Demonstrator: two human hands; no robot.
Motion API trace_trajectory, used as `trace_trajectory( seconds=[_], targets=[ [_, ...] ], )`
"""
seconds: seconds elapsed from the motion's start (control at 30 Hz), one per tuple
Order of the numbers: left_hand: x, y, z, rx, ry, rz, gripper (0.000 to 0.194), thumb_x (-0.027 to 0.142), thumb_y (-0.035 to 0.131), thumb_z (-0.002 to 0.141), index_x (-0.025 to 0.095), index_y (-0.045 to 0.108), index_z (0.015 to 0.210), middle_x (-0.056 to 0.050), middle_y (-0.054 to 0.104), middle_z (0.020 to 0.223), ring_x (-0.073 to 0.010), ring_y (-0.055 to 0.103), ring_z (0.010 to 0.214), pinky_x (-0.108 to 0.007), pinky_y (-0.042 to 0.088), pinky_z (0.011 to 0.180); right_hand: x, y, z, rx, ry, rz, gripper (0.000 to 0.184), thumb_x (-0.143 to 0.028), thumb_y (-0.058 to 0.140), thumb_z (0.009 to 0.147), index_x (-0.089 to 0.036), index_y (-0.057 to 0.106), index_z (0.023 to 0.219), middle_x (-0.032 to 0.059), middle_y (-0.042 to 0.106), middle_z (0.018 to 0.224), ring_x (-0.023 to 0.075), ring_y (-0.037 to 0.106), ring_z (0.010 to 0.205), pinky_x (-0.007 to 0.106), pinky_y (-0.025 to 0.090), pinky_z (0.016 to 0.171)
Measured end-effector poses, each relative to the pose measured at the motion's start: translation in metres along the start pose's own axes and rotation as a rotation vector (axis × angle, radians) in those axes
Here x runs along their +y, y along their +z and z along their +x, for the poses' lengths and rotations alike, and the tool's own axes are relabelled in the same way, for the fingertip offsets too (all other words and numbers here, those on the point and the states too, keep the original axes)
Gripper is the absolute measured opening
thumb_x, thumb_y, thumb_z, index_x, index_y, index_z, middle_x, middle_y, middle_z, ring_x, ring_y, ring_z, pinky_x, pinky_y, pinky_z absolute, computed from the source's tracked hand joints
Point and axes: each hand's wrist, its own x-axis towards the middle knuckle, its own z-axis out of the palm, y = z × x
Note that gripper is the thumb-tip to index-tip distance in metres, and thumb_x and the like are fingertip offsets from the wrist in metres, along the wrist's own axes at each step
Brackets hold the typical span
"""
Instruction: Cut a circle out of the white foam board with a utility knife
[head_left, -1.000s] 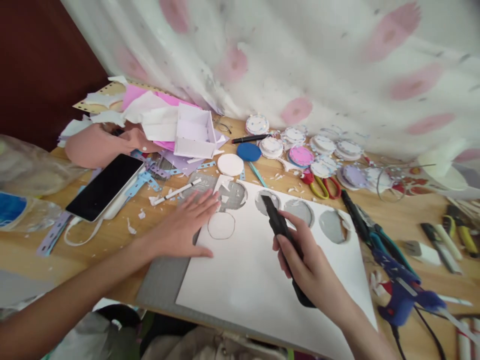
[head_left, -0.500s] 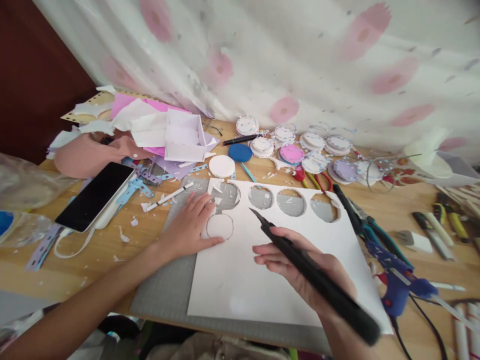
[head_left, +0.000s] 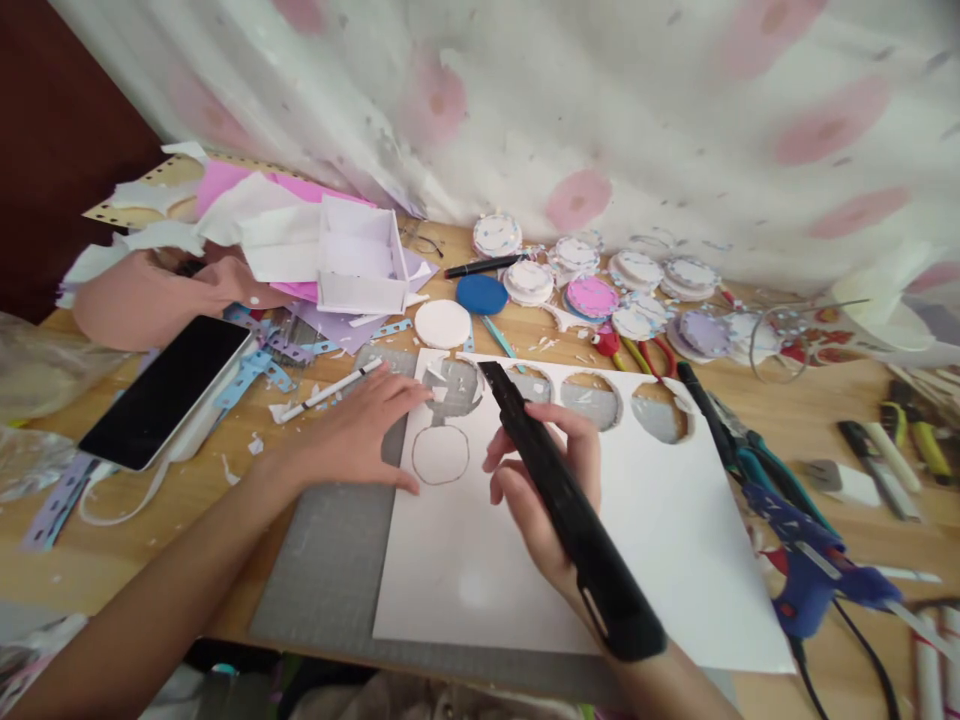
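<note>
My left hand (head_left: 352, 435) lies flat with fingers spread on the left edge of a white foam sheet (head_left: 510, 560), beside a pencilled circle (head_left: 440, 455). My right hand (head_left: 544, 490) is closed round a long black utility knife (head_left: 566, 510), held above the sheet with its tip pointing up toward the row of round cut-out holes (head_left: 592, 400). The sheet rests on a grey cutting mat (head_left: 322, 580).
A black phone (head_left: 161, 390) lies at left, with paper scraps and a small white box (head_left: 360, 260) behind. White and blue discs (head_left: 442, 322), decorated rounds (head_left: 592, 295), red scissors (head_left: 626, 350), a blue glue gun (head_left: 810, 570) and pliers (head_left: 750, 460) lie around. A curtain hangs behind.
My right hand turned the knife from lying low and pointing left to standing steeper, tip near the holes, and moved closer to the pencilled circle. My left hand stayed pressed on the sheet.
</note>
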Motion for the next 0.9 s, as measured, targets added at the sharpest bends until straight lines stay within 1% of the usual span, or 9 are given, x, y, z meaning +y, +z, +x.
trace_trajectory(
  seconds=[0.07,0.13,0.2,0.27,0.33,0.43,0.53,0.7,0.9],
  targets=[
    [-0.007,0.000,-0.001,-0.004,0.010,-0.020,0.098,0.074,0.068,0.057,0.020,0.042,0.135,-0.014,0.050,0.130,-0.0355,0.042,0.128,-0.058,0.015,0.116,0.006,0.010,-0.004,0.079,-0.125,-0.187,0.031,-0.015,0.062,0.077,-0.024,0.047,0.102,-0.0039,0.055,0.070,0.0098,0.052,0.051,0.021,0.043,0.046],
    [-0.012,0.004,-0.002,0.008,0.023,-0.033,0.098,0.073,0.069,0.058,0.020,0.040,0.136,-0.014,0.049,0.131,-0.0352,0.042,0.129,-0.058,0.013,0.117,0.014,0.018,-0.010,0.080,-0.255,-0.345,0.024,-0.012,0.060,0.073,-0.023,0.049,0.092,-0.0045,0.053,0.065,0.0085,0.047,0.045,0.021,0.040,0.044],
    [-0.015,0.009,-0.003,0.029,0.043,-0.045,0.096,0.071,0.069,0.060,0.020,0.040,0.137,-0.015,0.049,0.132,-0.0347,0.041,0.131,-0.057,0.012,0.117,0.023,0.024,-0.016,-0.021,-0.365,-0.438,0.020,-0.013,0.056,0.071,-0.022,0.051,0.088,-0.0039,0.050,0.060,0.0101,0.046,0.044,0.023,0.038,0.043],
    [-0.018,0.013,-0.005,0.050,0.067,-0.058,0.095,0.069,0.069,0.062,0.019,0.040,0.137,-0.015,0.049,0.132,-0.0351,0.041,0.131,-0.058,0.011,0.118,0.028,0.027,-0.019,-0.137,-0.415,-0.487,0.022,-0.012,0.052,0.071,-0.021,0.051,0.091,-0.0032,0.049,0.058,0.0118,0.047,0.044,0.024,0.038,0.042],
    [-0.019,0.016,-0.007,0.063,0.083,-0.069,0.094,0.068,0.069,0.063,0.018,0.041,0.137,-0.016,0.049,0.133,-0.0359,0.041,0.131,-0.059,0.010,0.118,0.030,0.030,-0.021,-0.214,-0.409,-0.510,0.030,-0.012,0.050,0.072,-0.019,0.051,0.101,-0.0006,0.054,0.062,0.0138,0.051,0.048,0.025,0.042,0.044],
    [-0.019,0.015,-0.009,0.064,0.086,-0.071,0.094,0.068,0.067,0.065,0.018,0.040,0.139,-0.016,0.048,0.135,-0.0360,0.040,0.132,-0.058,0.010,0.118,0.030,0.032,-0.021,-0.237,-0.338,-0.523,0.037,-0.011,0.050,0.072,-0.015,0.050,0.108,0.0028,0.057,0.068,0.0150,0.054,0.051,0.027,0.046,0.047],
    [-0.019,0.015,-0.010,0.065,0.079,-0.063,0.093,0.069,0.065,0.066,0.018,0.039,0.139,-0.016,0.048,0.136,-0.0351,0.040,0.133,-0.057,0.009,0.118,0.033,0.035,-0.023,-0.258,-0.318,-0.532,0.034,-0.010,0.050,0.072,-0.015,0.051,0.106,0.0013,0.053,0.063,0.0135,0.049,0.047,0.026,0.044,0.043],
    [-0.018,0.015,-0.010,0.065,0.077,-0.055,0.093,0.070,0.063,0.067,0.016,0.040,0.139,-0.016,0.048,0.137,-0.0335,0.040,0.133,-0.056,0.007,0.119,0.038,0.038,-0.024,-0.259,-0.309,-0.560,0.034,-0.010,0.050,0.072,-0.013,0.052,0.106,0.0029,0.055,0.065,0.0140,0.052,0.049,0.025,0.046,0.044],
    [-0.018,0.015,-0.010,0.055,0.070,-0.048,0.091,0.070,0.062,0.069,0.016,0.040,0.138,-0.016,0.048,0.137,-0.0331,0.040,0.133,-0.055,0.007,0.119,0.041,0.040,-0.023,-0.264,-0.291,-0.566,0.031,-0.011,0.048,0.073,-0.014,0.051,0.104,0.0004,0.051,0.062,0.0122,0.049,0.047,0.023,0.043,0.043]
  ],
)
